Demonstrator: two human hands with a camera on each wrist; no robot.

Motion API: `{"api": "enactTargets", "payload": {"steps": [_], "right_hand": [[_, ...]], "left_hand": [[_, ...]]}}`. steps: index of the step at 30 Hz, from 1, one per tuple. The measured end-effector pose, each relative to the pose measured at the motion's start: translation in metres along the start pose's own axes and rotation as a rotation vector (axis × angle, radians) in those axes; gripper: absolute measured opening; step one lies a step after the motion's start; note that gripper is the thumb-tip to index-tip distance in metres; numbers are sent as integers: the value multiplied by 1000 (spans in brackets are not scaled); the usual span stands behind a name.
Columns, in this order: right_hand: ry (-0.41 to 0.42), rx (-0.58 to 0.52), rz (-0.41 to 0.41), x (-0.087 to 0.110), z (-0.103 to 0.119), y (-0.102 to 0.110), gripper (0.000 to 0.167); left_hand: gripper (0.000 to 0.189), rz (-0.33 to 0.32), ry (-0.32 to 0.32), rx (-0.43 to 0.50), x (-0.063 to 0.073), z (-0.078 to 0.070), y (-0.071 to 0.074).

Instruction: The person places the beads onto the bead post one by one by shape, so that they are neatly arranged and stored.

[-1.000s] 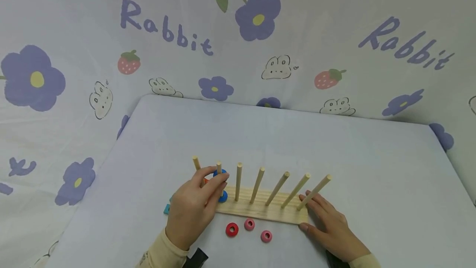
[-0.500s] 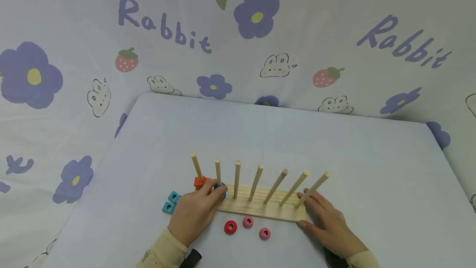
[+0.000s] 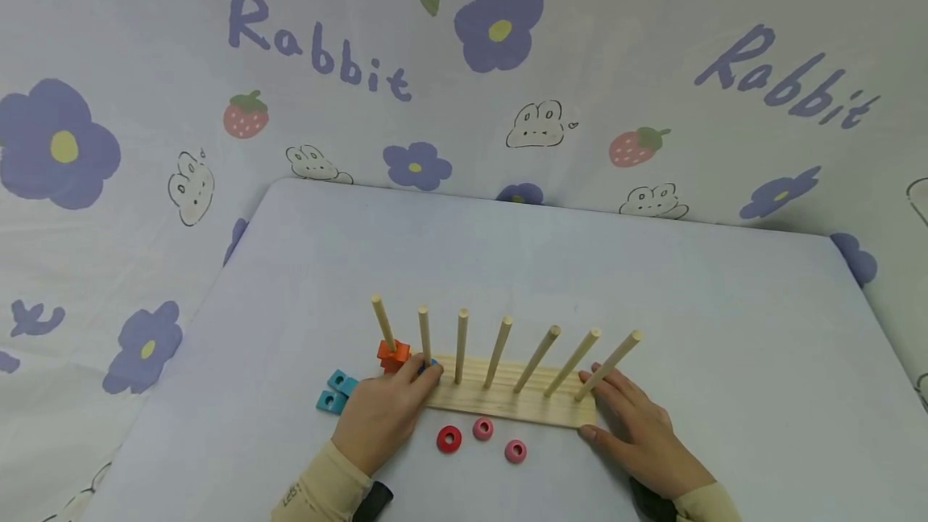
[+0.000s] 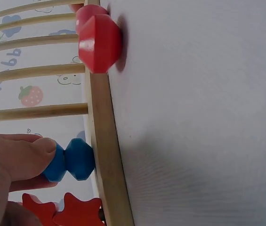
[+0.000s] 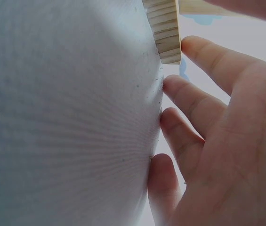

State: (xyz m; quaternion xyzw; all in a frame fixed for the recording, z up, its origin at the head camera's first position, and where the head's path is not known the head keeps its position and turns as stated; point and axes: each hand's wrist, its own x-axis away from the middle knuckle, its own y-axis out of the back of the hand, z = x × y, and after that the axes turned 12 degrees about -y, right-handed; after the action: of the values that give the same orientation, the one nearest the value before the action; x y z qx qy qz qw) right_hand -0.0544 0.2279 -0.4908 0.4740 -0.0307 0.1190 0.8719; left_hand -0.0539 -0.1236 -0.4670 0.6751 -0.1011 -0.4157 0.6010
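Note:
A wooden peg board (image 3: 522, 409) with a row of upright pegs lies near the front of the table. My left hand (image 3: 384, 417) is at its left part and pinches a blue bead (image 4: 54, 169) between thumb and fingers. That bead sits against a second blue bead (image 4: 80, 160) low at the board, on the second peg from the left. Orange-red star-shaped beads (image 3: 394, 355) are stacked on the leftmost peg. My right hand (image 3: 645, 433) rests at the board's right end, thumb at the front corner and fingers spread behind, the index fingertip right at the wood.
In front of the board lie a red bead (image 3: 449, 439) and two pink beads, one nearer the front (image 3: 515, 451). Teal square beads (image 3: 332, 401) lie left of my left hand. A printed cloth (image 3: 464, 103) hangs behind the white table (image 3: 544, 264).
My left hand has lowered the blue bead down the second peg, from near its top to the bead below. The right hand stays at the board's end.

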Motion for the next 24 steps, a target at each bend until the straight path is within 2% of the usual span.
{"api": "enactTargets", "payload": {"steps": [8, 13, 16, 17, 19, 22, 24], "right_hand": [[-1, -31, 14, 0, -1, 0, 63], [8, -39, 14, 0, -2, -1, 63], [-4, -29, 12, 1, -2, 0, 63], [-7, -26, 11, 1, -2, 0, 63], [-11, -26, 11, 1, -2, 0, 63], [0, -31, 8, 1, -3, 0, 62], [16, -29, 2, 0, -3, 0, 62]], "left_hand": [[19, 14, 46, -2, -1, -5, 6], [9, -65, 131, 44, -6, -20, 29], [9, -57, 195, 142, -9, -32, 42], [12, -22, 211, 186, -8, -35, 43], [18, 87, 225, 280, -6, -40, 41], [32, 259, 215, 380, 0, -44, 30], [38, 354, 206, 414, 3, -44, 20]]}}
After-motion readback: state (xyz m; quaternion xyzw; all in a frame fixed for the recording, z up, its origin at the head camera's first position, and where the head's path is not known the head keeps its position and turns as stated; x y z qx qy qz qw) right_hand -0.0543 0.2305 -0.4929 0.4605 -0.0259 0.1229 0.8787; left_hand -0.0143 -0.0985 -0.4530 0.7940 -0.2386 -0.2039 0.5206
